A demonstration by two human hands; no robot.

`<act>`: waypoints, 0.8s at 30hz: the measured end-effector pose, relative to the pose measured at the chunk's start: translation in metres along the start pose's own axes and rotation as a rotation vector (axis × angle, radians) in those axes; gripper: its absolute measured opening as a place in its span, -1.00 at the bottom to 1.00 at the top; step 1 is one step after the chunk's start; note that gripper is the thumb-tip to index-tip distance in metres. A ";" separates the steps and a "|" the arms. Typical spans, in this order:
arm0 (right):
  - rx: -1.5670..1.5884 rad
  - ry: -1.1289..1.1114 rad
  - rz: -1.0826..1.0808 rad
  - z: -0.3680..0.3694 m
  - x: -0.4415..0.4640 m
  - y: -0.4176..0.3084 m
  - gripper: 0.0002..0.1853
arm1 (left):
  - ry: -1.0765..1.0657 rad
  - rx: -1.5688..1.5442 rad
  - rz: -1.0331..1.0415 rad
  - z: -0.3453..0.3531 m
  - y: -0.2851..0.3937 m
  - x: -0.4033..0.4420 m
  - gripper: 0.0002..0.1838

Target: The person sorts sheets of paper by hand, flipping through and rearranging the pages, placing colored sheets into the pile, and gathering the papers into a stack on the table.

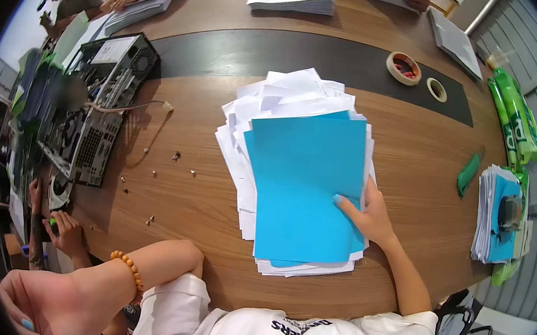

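Observation:
A stack of loose white papers (237,171) lies unevenly on the wooden table, topped by bright blue sheets (305,184). My right hand (370,216) grips the right edge of this stack. Its thumb presses on the blue top sheet, and the other fingers are mostly hidden at the side. My left hand (48,304) is raised close to the camera at the lower left, away from the papers, palm partly showing. An orange bead bracelet (130,269) is on that forearm. Most of the left fingers are cut off or hidden, and nothing shows in the palm.
An opened computer case (99,145) stands at left, with small screws (176,156) nearby. Another person's hand (68,235) holds something green beside it. Tape rolls (437,89), a green object (468,176), a clipped paper bundle (487,214) and green packages (522,121) lie right.

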State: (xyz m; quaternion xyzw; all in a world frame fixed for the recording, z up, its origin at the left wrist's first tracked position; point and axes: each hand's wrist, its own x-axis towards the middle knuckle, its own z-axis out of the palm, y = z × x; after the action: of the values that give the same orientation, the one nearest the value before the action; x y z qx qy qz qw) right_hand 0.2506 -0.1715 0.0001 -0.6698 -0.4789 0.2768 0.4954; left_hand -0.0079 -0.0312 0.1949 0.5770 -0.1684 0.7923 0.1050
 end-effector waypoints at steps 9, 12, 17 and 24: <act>0.077 0.009 -0.036 0.004 0.000 0.005 -0.45 | -0.317 -0.014 -0.120 -0.040 -0.021 -0.004 -0.55; 0.065 0.009 -0.074 0.004 -0.002 0.005 -0.45 | 0.207 0.215 -0.279 -0.024 -0.059 -0.038 -0.66; 0.112 -0.001 -0.103 0.002 -0.005 0.007 -0.46 | -0.689 0.193 -0.841 0.023 -0.082 -0.120 -0.54; 0.398 -0.056 -0.027 0.007 0.002 -0.016 -0.46 | -0.518 -0.715 -1.546 -0.035 -0.041 -0.209 -0.11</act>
State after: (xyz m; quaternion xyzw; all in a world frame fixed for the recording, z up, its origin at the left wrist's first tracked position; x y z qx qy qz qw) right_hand 0.2396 -0.1655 0.0127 -0.5442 -0.4374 0.3780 0.6080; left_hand 0.0417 0.0261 -0.0074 0.6232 0.0125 0.2445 0.7428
